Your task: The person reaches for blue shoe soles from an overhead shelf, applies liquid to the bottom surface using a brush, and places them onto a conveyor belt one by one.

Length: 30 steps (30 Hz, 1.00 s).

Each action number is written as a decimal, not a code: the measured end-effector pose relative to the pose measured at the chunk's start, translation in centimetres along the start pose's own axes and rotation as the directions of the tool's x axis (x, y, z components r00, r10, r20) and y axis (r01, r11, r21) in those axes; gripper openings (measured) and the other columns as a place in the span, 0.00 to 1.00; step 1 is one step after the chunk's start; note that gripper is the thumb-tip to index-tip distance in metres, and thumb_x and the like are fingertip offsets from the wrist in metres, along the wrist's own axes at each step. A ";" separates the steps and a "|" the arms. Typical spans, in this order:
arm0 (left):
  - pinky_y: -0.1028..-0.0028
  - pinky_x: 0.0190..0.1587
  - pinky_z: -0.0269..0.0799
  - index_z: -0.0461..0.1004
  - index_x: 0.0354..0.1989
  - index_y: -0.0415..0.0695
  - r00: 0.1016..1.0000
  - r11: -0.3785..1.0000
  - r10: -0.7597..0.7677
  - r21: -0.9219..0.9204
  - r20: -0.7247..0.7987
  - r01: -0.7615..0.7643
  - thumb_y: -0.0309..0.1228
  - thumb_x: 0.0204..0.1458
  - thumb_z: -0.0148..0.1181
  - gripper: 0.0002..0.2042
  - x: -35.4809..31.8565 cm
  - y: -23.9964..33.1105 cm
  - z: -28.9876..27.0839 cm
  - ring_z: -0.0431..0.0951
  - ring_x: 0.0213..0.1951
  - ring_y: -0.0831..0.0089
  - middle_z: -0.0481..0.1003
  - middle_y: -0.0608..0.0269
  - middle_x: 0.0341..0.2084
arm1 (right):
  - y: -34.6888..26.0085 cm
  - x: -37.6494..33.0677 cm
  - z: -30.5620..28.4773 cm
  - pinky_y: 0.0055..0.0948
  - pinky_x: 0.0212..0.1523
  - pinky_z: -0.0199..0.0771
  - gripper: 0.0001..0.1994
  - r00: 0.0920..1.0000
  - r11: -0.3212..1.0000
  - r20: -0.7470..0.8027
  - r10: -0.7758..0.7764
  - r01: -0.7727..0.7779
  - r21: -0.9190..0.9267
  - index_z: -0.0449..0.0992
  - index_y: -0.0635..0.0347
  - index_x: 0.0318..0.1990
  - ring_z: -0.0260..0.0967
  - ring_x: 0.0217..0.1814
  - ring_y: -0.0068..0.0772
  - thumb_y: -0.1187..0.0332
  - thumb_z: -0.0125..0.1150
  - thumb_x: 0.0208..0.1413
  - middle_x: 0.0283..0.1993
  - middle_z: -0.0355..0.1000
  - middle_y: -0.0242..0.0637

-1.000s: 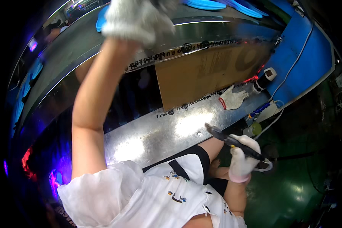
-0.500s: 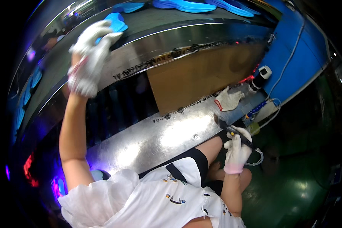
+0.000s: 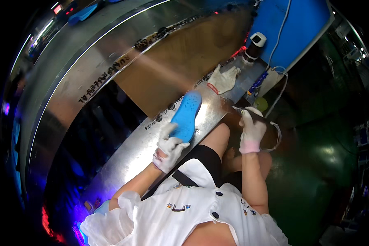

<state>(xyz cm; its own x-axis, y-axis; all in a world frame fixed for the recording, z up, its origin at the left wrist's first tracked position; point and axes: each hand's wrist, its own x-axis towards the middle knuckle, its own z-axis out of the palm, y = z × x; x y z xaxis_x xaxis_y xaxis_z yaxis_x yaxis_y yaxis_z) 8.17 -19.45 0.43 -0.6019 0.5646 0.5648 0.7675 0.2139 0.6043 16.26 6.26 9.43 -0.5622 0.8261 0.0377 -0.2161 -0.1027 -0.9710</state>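
Note:
My gloved left hand (image 3: 168,149) grips the heel end of a blue shoe insole (image 3: 186,115) and holds it over the metal ledge. The insole's dotted forefoot end points away from me. Over to the right, my gloved right hand (image 3: 253,129) closes around a dark, pen-shaped tool (image 3: 261,118) with a thin cable (image 3: 279,135) looping from its rear. The tool's tip points left toward the insole, apart from it. An empty white work glove (image 3: 224,80) with a red cuff edge lies on the ledge beyond the insole.
The shiny metal ledge (image 3: 131,158) runs across in front of my lap. Behind it stands a cardboard sheet (image 3: 164,61), with a curved conveyor belt (image 3: 69,53) farther left carrying blue insoles. A white-and-black device (image 3: 258,39) stands near a blue panel (image 3: 297,28).
My left hand has come from the conveyor down to the ledge, bringing a blue insole. The head view has shifted. My right hand still holds the tool.

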 end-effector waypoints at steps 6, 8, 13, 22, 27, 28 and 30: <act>0.51 0.55 0.71 0.66 0.63 0.46 0.575 0.077 -0.742 -0.809 0.345 0.583 0.59 0.56 0.53 0.34 4.2 -2.1 -0.5 0.69 0.60 0.47 0.65 0.44 0.63 | 1.1 0.0 -0.1 0.19 0.27 0.68 0.08 0.982 0.966 0.020 0.185 -0.186 0.181 0.76 0.68 0.43 0.66 0.25 0.19 0.73 0.61 0.60 0.29 0.72 0.32; 0.42 0.42 0.76 0.63 0.66 0.48 0.676 -0.664 -0.233 -0.622 0.700 0.415 0.73 0.53 0.38 0.44 5.5 -5.2 1.3 0.70 0.58 0.44 0.68 0.42 0.60 | 1.3 -0.2 0.2 0.19 0.27 0.68 0.08 0.977 0.959 0.030 0.213 -0.215 0.183 0.77 0.68 0.42 0.66 0.25 0.19 0.73 0.61 0.59 0.29 0.72 0.31; 0.45 0.41 0.78 0.62 0.67 0.49 0.590 -0.790 -0.171 -0.468 0.789 0.397 0.77 0.50 0.36 0.48 7.3 -4.0 6.0 0.78 0.42 0.40 0.73 0.36 0.51 | 3.4 0.0 -0.3 0.22 0.28 0.66 0.11 0.964 0.969 0.114 0.240 -0.244 0.028 0.76 0.66 0.46 0.66 0.28 0.19 0.70 0.61 0.60 0.34 0.73 0.31; 0.56 0.54 0.76 0.61 0.67 0.46 0.724 -0.576 -0.362 -0.752 0.587 0.322 0.70 0.56 0.41 0.42 7.8 0.7 7.6 0.75 0.53 0.57 0.71 0.52 0.57 | 1.7 -0.2 5.4 0.32 0.38 0.75 0.10 0.729 0.428 0.602 -0.326 0.682 -0.593 0.80 0.56 0.38 0.77 0.34 0.39 0.68 0.71 0.48 0.33 0.77 0.40; 0.55 0.60 0.71 0.58 0.68 0.43 0.854 -0.594 -0.208 -0.755 0.478 0.278 0.67 0.59 0.40 0.41 8.1 0.5 5.5 0.72 0.58 0.56 0.68 0.50 0.61 | -2.5 -3.2 4.2 0.33 0.38 0.75 0.10 0.853 0.831 0.521 -0.044 0.320 -0.455 0.79 0.59 0.36 0.76 0.33 0.39 0.71 0.72 0.46 0.32 0.77 0.41; 0.56 0.61 0.71 0.58 0.68 0.43 0.872 -0.631 -0.085 -0.704 0.481 0.327 0.66 0.60 0.41 0.41 8.2 1.4 4.8 0.72 0.58 0.56 0.68 0.50 0.61 | -2.4 -1.7 4.4 0.33 0.38 0.75 0.11 0.870 0.848 0.475 -0.132 0.347 -0.401 0.80 0.61 0.37 0.76 0.33 0.39 0.73 0.73 0.45 0.33 0.77 0.41; 0.59 0.64 0.67 0.59 0.68 0.44 0.879 -0.547 -0.130 -0.773 0.459 0.323 0.62 0.61 0.44 0.37 8.1 2.9 5.4 0.71 0.59 0.59 0.68 0.52 0.61 | -1.9 -0.7 4.9 0.34 0.36 0.75 0.10 0.645 0.487 0.536 -0.545 0.764 -0.424 0.80 0.62 0.37 0.75 0.32 0.42 0.74 0.72 0.46 0.33 0.77 0.42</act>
<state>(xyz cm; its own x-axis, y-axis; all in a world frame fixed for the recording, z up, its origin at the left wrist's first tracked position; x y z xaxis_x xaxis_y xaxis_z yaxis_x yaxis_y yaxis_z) 6.71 -9.96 3.70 -0.5277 0.8344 0.1594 -0.7841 -0.5506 0.2863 13.16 3.13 12.42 -0.6730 0.2915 0.6798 -0.1965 0.8155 -0.5443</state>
